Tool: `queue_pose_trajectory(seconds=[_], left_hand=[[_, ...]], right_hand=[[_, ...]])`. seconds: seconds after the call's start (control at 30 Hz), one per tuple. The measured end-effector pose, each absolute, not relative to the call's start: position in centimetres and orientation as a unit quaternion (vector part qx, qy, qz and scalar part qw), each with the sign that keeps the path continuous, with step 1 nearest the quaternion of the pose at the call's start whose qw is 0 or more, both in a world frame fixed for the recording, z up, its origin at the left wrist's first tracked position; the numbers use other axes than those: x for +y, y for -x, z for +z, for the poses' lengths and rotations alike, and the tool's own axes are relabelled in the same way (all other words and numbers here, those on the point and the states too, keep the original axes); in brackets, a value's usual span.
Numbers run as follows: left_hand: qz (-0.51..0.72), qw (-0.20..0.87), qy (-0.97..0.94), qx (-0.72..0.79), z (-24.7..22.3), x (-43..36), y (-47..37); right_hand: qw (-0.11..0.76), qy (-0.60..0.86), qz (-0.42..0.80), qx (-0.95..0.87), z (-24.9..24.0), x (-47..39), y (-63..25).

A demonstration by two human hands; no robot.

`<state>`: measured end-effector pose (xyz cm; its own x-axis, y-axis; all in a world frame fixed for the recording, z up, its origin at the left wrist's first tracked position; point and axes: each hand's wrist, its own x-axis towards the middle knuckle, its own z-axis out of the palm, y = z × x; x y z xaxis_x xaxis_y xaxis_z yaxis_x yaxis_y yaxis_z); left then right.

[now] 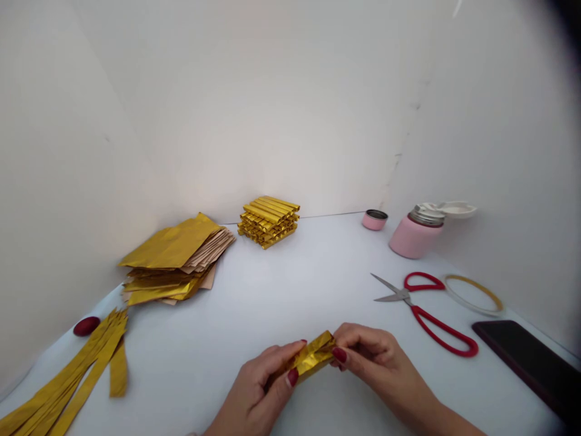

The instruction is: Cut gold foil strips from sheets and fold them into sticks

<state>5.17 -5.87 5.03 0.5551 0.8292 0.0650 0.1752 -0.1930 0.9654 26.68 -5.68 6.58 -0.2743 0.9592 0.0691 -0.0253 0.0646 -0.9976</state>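
Observation:
A small folded piece of gold foil paper is held between both hands near the front middle of the table. My left hand grips its left end, thumb in front and fingers behind. At the right end my right hand pinches the foil between thumb and fingertips. Parts of the foil are hidden behind the fingers. Farther back stands a stack of folded gold strips. To the left lie a pile of gold paper sheets and several long gold strips.
Open red-handled scissors lie at the right, beside a ring of tape and a dark phone. Behind them are a pink bottle and a pink cap. A dark red oval object rests at the left edge.

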Motion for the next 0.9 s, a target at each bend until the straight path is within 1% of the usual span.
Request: queue_pose_trajectory(seconds=[0.1, 0.23, 0.47, 0.63, 0.7, 0.77, 0.9], left_hand=[[0.322, 0.515, -0.707, 0.363, 4.8, -5.8, -5.2], [0.337, 0.496, -0.713, 0.364, 4.6, -5.8, -5.4], [0.336, 0.494, -0.715, 0.363, 4.9, -5.9, -5.4], [0.334, 0.466, -0.730, 0.374, 4.7, -6.0, -5.4], [0.330, 0.456, -0.733, 0.381, 4.4, -6.0, -5.4], [0.331, 0.445, -0.737, 0.386, 4.2, -6.0, -5.5], [0.334, 0.426, -0.745, 0.390, 3.9, -5.9, -5.4]], right_hand=[[0.447, 0.414, 0.565, -0.556, 6.5, -5.8, -26.5], [0.474, 0.411, 0.581, -0.518, 6.2, -6.2, -25.7], [0.485, 0.417, 0.471, -0.607, 6.0, -6.4, -25.8], [0.489, 0.424, 0.325, -0.690, 6.2, -6.4, -26.4], [0.486, 0.431, 0.291, -0.703, 6.4, -6.3, -26.5], [0.471, 0.436, 0.289, -0.710, 6.6, -6.3, -26.5], [0.446, 0.454, 0.325, -0.699, 6.7, -6.4, -26.6]])
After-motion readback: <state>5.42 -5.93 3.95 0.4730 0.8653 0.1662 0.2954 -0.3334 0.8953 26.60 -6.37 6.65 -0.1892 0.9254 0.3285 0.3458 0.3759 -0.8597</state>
